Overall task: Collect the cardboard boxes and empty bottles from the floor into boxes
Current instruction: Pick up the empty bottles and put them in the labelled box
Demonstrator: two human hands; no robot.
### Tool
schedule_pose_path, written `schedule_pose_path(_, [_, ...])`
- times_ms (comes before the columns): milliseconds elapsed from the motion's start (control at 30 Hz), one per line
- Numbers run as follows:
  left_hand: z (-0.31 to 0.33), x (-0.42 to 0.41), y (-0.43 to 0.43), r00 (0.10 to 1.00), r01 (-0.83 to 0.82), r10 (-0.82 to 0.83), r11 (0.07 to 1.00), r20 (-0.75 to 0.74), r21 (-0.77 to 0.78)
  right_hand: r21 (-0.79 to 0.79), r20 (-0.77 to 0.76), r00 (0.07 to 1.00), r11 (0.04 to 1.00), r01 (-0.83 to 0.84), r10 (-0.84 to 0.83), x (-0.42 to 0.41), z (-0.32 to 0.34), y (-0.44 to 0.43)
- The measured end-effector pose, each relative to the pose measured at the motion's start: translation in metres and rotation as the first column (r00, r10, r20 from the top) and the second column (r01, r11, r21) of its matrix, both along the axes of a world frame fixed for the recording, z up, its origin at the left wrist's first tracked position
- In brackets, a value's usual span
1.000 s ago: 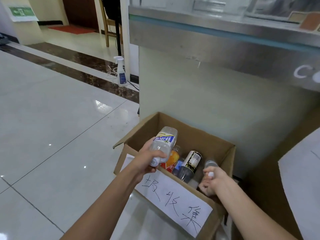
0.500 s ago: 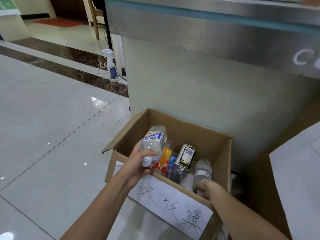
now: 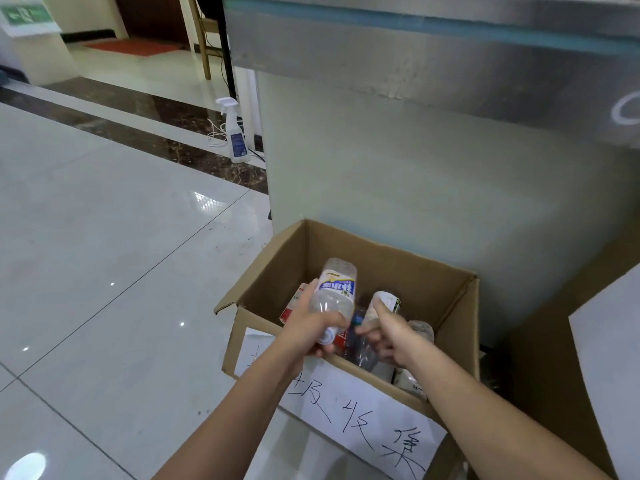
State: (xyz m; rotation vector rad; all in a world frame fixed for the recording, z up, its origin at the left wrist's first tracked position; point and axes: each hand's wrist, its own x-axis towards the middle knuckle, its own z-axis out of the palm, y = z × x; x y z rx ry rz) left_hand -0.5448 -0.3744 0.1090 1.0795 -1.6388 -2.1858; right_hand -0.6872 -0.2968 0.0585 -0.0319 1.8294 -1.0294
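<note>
Now the left hand grips a clear labelled bottle by its neck above the open cardboard box; the right hand hovers loosely curled, empty, over the bottles inside.

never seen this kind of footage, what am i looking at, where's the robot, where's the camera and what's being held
There is no robot: the two arms belong to a person, and the grips are bare hands. Every picture comes from one wide camera worn on the person's head, looking forward and down. On the tiled floor stands an open cardboard box with a handwritten paper sign on its front; other bottles already lie inside. The left grip holds a clear bottle with a blue and white label near its neck, above the box. The right grip is over the bottles in the box; whether it holds one I cannot tell. A spray bottle stands farther off.
</note>
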Motion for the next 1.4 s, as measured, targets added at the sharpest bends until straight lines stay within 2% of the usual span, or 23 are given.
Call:
schedule_pose_path(100, [-0.002,-0.009,0.004,0.995,0.068,-0.059,0.991,0.077,-0.118,-0.071,0.119,0.991,0.996,-0.059,0.067,0.009,0.021,-0.013])
schedule_pose_path(167, [-0.003,-0.015,0.005,0.982,0.122,-0.079,0.958,0.170,-0.259,-0.091,0.160,0.983,0.993,-0.076,0.090,0.010,0.024,-0.009])
schedule_pose_path(233, [-0.004,-0.020,0.008,0.959,0.228,-0.142,0.899,0.244,-0.375,-0.138,0.219,0.975,0.990,-0.018,0.048,0.007,0.022,0.000])
schedule_pose_path(300, [-0.006,-0.027,0.013,0.941,0.311,-0.219,0.862,0.258,-0.401,-0.149,0.224,0.974,0.986,0.073,-0.038,0.001,0.017,0.008])
schedule_pose_path(367, [-0.008,-0.034,0.018,0.906,0.404,-0.281,0.799,0.317,-0.446,-0.126,0.153,0.981,0.983,0.136,-0.116,-0.006,0.013,0.015])
schedule_pose_path(433, [-0.010,-0.039,0.022,0.835,0.533,-0.325,0.678,0.444,-0.506,-0.068,0.035,0.990,0.988,0.141,-0.139,-0.013,0.012,0.025])
schedule_pose_path(500, [-0.015,-0.040,0.025,0.768,0.620,-0.300,0.572,0.566,-0.537,-0.050,-0.044,0.985,0.985,0.167,-0.169,-0.023,0.007,0.039])
schedule_pose_path(533, [-0.016,-0.039,0.025,0.760,0.625,-0.270,0.555,0.591,-0.550,-0.046,-0.083,0.977,0.980,0.196,-0.199,-0.029,0.000,0.044])
schedule_pose_path(600, [-0.019,-0.038,0.024,0.788,0.582,-0.231,0.583,0.571,-0.566,0.003,-0.107,0.964,0.970,0.245,-0.243,-0.033,-0.015,0.051])
schedule_pose_path(700, [-0.018,-0.036,0.019,0.902,0.377,-0.164,0.751,0.400,-0.542,0.120,-0.119,0.972,0.969,0.217,-0.203,-0.033,-0.042,0.052])
schedule_pose_path(767, [-0.015,-0.028,0.011,0.962,0.193,-0.049,0.815,0.267,-0.546,0.264,-0.293,0.955,0.955,0.136,-0.055,-0.035,-0.056,0.046])
schedule_pose_path(833, [-0.010,-0.013,-0.001,0.977,0.018,0.109,0.815,0.184,-0.579,0.392,-0.495,0.860,0.915,0.098,0.120,-0.031,-0.045,0.034])
schedule_pose_path(967, [0.003,0.045,-0.040,0.924,-0.240,0.362,0.798,0.121,-0.553,0.398,-0.629,0.724,0.917,-0.011,0.282,0.003,0.009,-0.020])
schedule_pose_path(1067, [0.001,0.116,-0.074,0.844,-0.136,0.427,0.756,0.324,-0.640,0.378,-0.740,0.524,0.905,-0.196,0.422,0.057,0.040,-0.075])
schedule_pose_path(1133, [-0.002,0.179,-0.090,0.738,-0.002,0.459,0.734,0.495,-0.679,0.376,-0.796,0.353,0.860,-0.346,0.491,0.109,0.054,-0.111])
schedule_pose_path(1200, [-0.007,0.251,-0.098,0.611,0.085,0.510,0.718,0.606,-0.691,0.388,-0.817,0.185,0.758,-0.523,0.546,0.171,0.060,-0.140])
schedule_pose_path(1267, [-0.016,0.330,-0.098,0.468,0.096,0.563,0.734,0.681,-0.673,0.418,-0.815,0.028,0.621,-0.663,0.579,0.239,0.058,-0.162])
schedule_pose_path(1400, [-0.048,0.488,-0.065,0.230,-0.073,0.628,0.773,0.743,-0.630,0.482,-0.757,-0.218,0.301,-0.823,0.616,0.383,0.038,-0.181])
